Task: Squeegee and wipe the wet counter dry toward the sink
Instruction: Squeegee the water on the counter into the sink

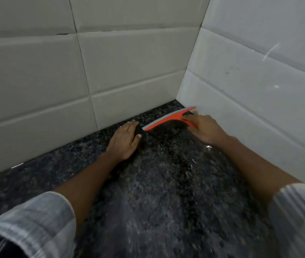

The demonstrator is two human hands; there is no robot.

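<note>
Your right hand (pixel 204 130) is closed around the orange handle of the squeegee (pixel 168 119), fingers wrapped over the top of the grip. The squeegee sits far back on the dark speckled counter (pixel 166 202), in the corner where the two tiled walls meet. Its long orange head with the pale grey rubber edge runs roughly along the back wall (pixel 55 71), the grey edge facing that wall. The right end of the blade is at or touching the side wall (pixel 259 81); the blur there keeps you from telling which. The left end of the blade points at your left hand (pixel 124 140) and stops just beside its fingertips.

Your left hand lies palm down on the counter, fingers together and stretched toward the back wall, thumb out to the right. It grips nothing. A dark patch shows between its thumb and fingers, too dim to tell whether it is shadow or something on the stone.

Both forearms reach forward over the counter, with checked grey-and-white sleeves (pixel 36 220) rolled back near the elbows. Small bright glints show on the stone close under your right forearm, and the surface there looks shiny. The lower part of the view is smeared by motion blur.
</note>
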